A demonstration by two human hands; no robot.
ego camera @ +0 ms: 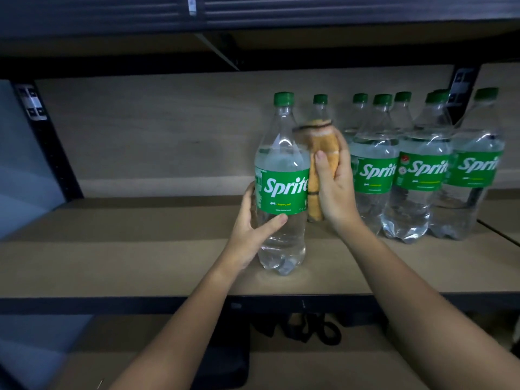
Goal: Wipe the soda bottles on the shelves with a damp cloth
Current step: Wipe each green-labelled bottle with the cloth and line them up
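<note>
**Front bottle steadied for the cloth**

Nearest: left hand [254,220] wrapped round the front Sprite bottle [282,181], upright near the shelf [112,249] edge, probably to stop it turning. Right hand [333,187], grip closed on the orange cloth [318,164], pressed to the bottle's right side. Behind, further Sprite bottles [422,170] clustered together, apparently awaiting wiping.

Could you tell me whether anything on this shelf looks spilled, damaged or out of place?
Nothing stands out. The Sprite bottle in the left hand is upright and capped, the cloth is in the right hand, and the shelf shows no spill.
</note>
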